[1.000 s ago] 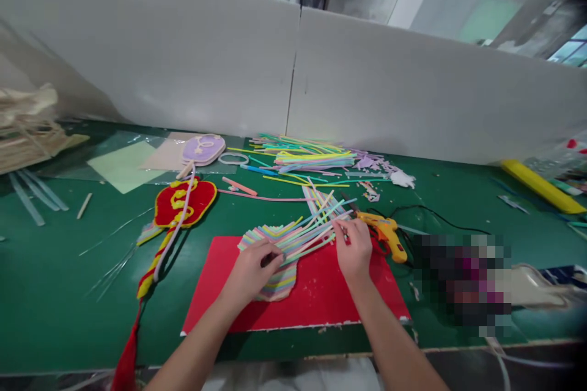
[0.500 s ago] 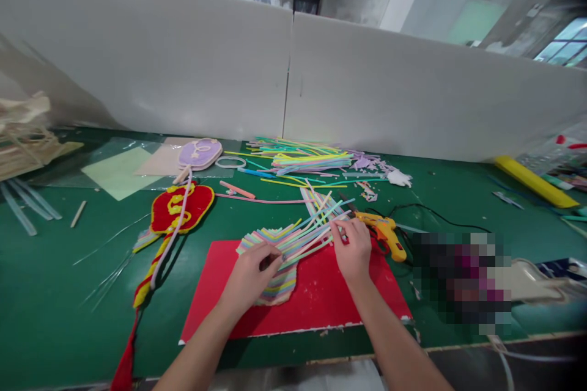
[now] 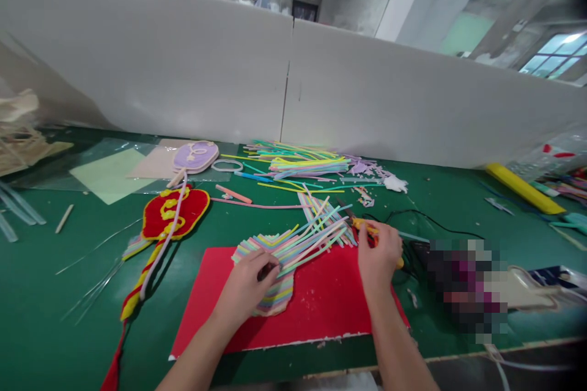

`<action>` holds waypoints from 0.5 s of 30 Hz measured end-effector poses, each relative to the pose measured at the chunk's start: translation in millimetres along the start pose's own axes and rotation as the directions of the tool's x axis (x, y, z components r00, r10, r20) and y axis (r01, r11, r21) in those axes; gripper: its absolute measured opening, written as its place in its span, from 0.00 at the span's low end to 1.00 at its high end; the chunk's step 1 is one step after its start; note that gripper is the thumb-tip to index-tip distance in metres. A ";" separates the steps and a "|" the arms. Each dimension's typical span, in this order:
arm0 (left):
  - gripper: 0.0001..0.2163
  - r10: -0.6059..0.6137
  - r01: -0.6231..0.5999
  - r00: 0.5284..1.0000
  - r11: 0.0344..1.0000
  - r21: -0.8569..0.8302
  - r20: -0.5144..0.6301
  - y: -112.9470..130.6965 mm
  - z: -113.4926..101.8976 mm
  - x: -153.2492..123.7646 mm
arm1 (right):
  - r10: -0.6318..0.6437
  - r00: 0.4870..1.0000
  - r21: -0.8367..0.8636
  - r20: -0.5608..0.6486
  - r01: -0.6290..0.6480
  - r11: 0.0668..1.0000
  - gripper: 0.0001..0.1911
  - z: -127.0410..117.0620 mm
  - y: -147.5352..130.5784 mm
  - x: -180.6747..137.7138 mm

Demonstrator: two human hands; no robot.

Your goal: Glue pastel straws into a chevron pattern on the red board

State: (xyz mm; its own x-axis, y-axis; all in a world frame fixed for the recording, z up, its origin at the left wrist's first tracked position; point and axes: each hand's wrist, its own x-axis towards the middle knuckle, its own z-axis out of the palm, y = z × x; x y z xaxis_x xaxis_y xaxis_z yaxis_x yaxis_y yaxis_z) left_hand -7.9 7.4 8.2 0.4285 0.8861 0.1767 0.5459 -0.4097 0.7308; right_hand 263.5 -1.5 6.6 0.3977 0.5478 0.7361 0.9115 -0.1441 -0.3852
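Note:
My left hand presses down on a striped pastel shape made of glued strips, its fingers curled on top. The shape lies on a red sheet, with long loose strip ends fanning up to the right. My right hand is over the yellow glue gun at the sheet's right edge, fingers closing around it.
A pile of coloured strips lies near the white partition. A red and yellow ornament with a tassel and a purple one lie to the left. A yellow tube is at the right. A person stands beyond the partition.
My right hand has left the loose strip ends and moved right onto the glue gun. My left hand stays on the striped shape.

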 end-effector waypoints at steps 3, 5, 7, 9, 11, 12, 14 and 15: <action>0.08 0.003 -0.003 1.000 1.000 -0.008 -0.006 1.3 -1.2 -1.1 | 0.156 0.987 -0.187 0.031 -0.147 0.971 0.15 -15.5 21.4 6.7; 0.07 0.005 -0.005 0.999 1.000 -0.009 -0.042 1.7 -2.4 -2.4 | 0.271 0.959 -0.300 0.086 -0.234 0.925 0.18 -22.7 34.8 7.9; 0.07 0.008 -0.007 0.995 1.000 0.010 -0.099 1.7 -3.8 -3.8 | 0.352 0.915 -0.368 0.196 -0.264 0.892 0.20 -25.3 45.6 6.6; 0.07 0.014 -0.008 0.989 0.999 0.037 -0.146 1.5 -4.8 -4.9 | 0.395 0.861 -0.392 0.322 -0.258 0.883 0.24 -23.8 53.0 4.0; 0.07 0.027 -0.018 0.986 0.998 0.052 -0.166 1.4 -5.2 -5.7 | 0.408 0.826 -0.392 0.390 -0.252 0.885 0.27 -20.5 56.8 1.7; 0.07 0.034 -0.025 0.985 0.998 0.055 -0.170 1.3 -5.1 -5.9 | 0.413 0.820 -0.389 0.398 -0.257 0.885 0.28 -18.9 57.5 0.9; 0.08 0.060 -0.050 0.982 0.997 0.062 -0.179 0.8 -4.3 -6.0 | 0.432 0.811 -0.391 0.394 -0.278 0.878 0.28 -16.8 56.8 0.6; 0.08 0.078 -0.066 0.979 0.996 0.067 -0.188 0.5 -3.9 -6.0 | 0.445 0.806 -0.395 0.391 -0.290 0.872 0.28 -16.5 55.6 1.0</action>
State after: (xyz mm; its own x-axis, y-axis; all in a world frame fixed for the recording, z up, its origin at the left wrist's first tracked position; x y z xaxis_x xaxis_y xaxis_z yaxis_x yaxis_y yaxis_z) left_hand -13.0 2.7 10.0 0.3265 0.8765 0.3537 0.5633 -0.4809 0.6719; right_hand 316.3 -22.5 -4.9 0.6851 0.6993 0.2040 0.7207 -0.6100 -0.3294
